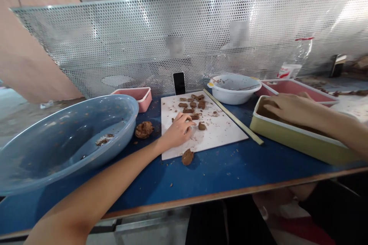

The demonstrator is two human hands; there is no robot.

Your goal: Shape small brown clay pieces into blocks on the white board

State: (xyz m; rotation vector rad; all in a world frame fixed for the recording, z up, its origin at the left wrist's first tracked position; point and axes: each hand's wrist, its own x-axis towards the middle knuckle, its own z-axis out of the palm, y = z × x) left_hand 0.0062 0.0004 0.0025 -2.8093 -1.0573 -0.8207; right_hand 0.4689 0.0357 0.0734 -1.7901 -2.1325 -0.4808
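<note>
My left hand [179,129] rests over the white board [218,138], its fingers loosely bent and apart, with nothing visible in them. Beyond its fingertips lie several short brown clay-like pieces [188,110]; a small brown chunk [202,126] sits just right of them. At the board's front edge is a rounded brown lump [188,157]. A bigger rough brown lump [144,129] lies left of the board. My right hand [284,108] reaches over the rim into the green box [293,141], fingers stretched forward. The box wall hides what lies under that hand.
A large blue basin [115,149] stands at left, beside a small pink box [145,99]. A phone [179,83] leans on the perforated metal screen [138,38]. A pale stick [235,118] borders the board; a white basin [235,93], pink tray [310,90] and bottle [294,59] stand behind.
</note>
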